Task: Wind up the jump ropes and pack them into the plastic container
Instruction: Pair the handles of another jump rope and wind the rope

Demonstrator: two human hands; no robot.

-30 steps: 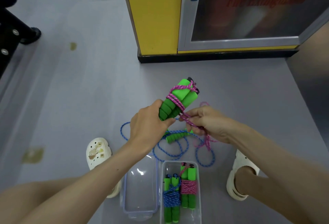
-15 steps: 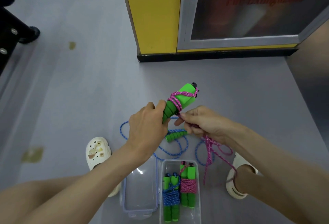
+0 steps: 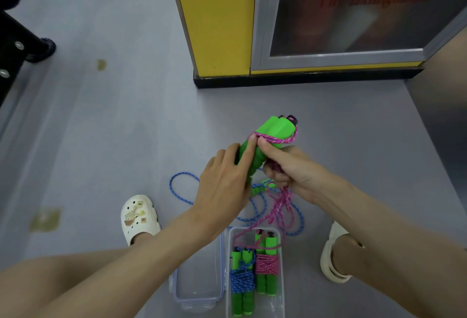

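The job in hand is winding the pink jump rope round its pair of green handles, held up over the floor in front of the person. Only a few turns sit near the top end, and a long slack tail drops between the forearms, some of it trailing over the plastic container below.

To do it well, I'd keep the two handles pressed side by side and lay each turn snug against the last, working down toward the ribbed ends. The cord needs steady tension, or the loops will slide off. I'd also lift the tail clear of the container so it doesn't snag the two bundles already packed there.

The left hand lays a straight forefinger along the handles, its tip pinning the turns. Its other fingers are hidden behind the handles, so I can't tell whether they wrap round.

The right hand is closed — its thumb presses the handles just under the winding, and its fingers curl tight on the pink cord feeding out below.

The container stands on the floor between the person's feet, with its lid lying just beside it on the left. The blue jump rope lies loose on the floor beyond — not yet wound.
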